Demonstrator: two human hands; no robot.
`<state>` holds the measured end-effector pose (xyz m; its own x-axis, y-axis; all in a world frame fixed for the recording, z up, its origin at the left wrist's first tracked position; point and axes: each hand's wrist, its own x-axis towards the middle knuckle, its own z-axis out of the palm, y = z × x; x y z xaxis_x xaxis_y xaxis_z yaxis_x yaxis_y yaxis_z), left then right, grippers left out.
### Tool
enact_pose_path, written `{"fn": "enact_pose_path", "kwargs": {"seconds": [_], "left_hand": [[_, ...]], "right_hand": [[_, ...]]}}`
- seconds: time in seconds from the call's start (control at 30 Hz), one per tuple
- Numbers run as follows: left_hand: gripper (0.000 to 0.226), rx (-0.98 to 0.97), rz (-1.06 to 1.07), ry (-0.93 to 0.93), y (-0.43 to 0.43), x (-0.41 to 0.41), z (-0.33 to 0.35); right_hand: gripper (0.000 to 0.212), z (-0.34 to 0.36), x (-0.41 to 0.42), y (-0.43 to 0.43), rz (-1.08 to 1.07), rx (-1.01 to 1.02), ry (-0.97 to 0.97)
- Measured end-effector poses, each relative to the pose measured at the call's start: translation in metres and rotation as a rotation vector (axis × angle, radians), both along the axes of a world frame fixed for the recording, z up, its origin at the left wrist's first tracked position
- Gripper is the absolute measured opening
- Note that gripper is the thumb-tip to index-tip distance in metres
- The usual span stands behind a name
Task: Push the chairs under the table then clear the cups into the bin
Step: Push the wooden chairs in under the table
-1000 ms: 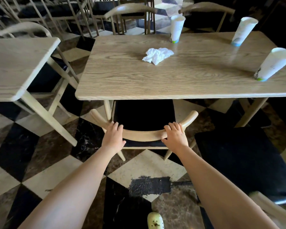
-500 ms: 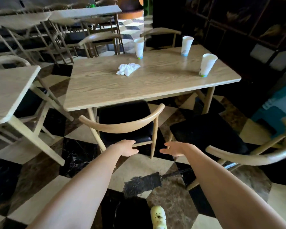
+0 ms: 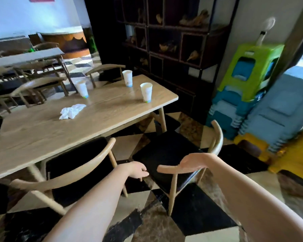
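Three white paper cups (image 3: pixel 82 89) (image 3: pixel 127 78) (image 3: pixel 146 92) stand on the far half of the light wooden table (image 3: pixel 112 112), near a crumpled white napkin (image 3: pixel 72 110). A wooden chair with a black seat (image 3: pixel 68 173) sits partly under the table's near edge. A second chair (image 3: pixel 168 154) stands pulled out to its right, turned at an angle. My right hand (image 3: pixel 192 162) lies on the near end of that chair's curved back rail, fingers extended. My left hand (image 3: pixel 138 171) hovers empty between the two chairs, fingers loosely curled.
Stacked green and blue plastic stools (image 3: pixel 248 81) and a yellow object (image 3: pixel 296 154) stand at the right. A dark shelf unit (image 3: pixel 173 41) lines the wall behind the table. Two more chairs (image 3: pixel 105 69) (image 3: pixel 37 84) sit at the table's far side, with other tables (image 3: pixel 24 56) at the left.
Both hands let go of the first chair, which stays under the table. The view swung right. My right hand reached the second chair's back rail.
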<state>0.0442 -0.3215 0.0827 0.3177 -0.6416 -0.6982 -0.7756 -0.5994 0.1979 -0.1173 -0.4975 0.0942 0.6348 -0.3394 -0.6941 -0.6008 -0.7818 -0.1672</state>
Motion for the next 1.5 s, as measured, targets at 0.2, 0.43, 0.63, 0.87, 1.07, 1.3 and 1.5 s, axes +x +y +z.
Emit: {"fn": "enact_pose_path", "kwargs": {"seconds": [0.2, 0.43, 0.63, 0.87, 1.07, 1.3, 1.5], "left_hand": [[0.06, -0.067, 0.023, 0.038, -0.116, -0.04, -0.026], [0.061, -0.113, 0.056, 0.11, -0.218, -0.102, -0.06], [0.063, -0.11, 0.073, 0.161, -0.264, -0.122, -0.089], [0.058, -0.123, 0.281, 0.338, -0.287, -0.12, -0.114], [0.065, -0.15, 0.395, 0.425, -0.284, -0.117, -0.131], [0.062, -0.168, 0.417, 0.305, -0.283, -0.12, -0.136], [0.057, -0.151, 0.431, 0.134, -0.284, -0.137, -0.127]], "right_hand": [[0.053, -0.014, -0.053, -0.114, -0.071, 0.024, -0.025], [0.058, -0.054, -0.092, -0.207, -0.155, 0.042, -0.138], [0.057, -0.089, -0.085, -0.243, -0.079, 0.017, -0.275], [0.062, -0.12, -0.071, -0.274, 0.17, -0.066, -0.324], [0.053, -0.14, -0.059, -0.313, 0.4, -0.156, -0.388], [0.054, -0.148, -0.044, -0.338, 0.573, -0.107, -0.342], [0.047, -0.15, -0.035, -0.354, 0.72, -0.042, -0.342]]}}
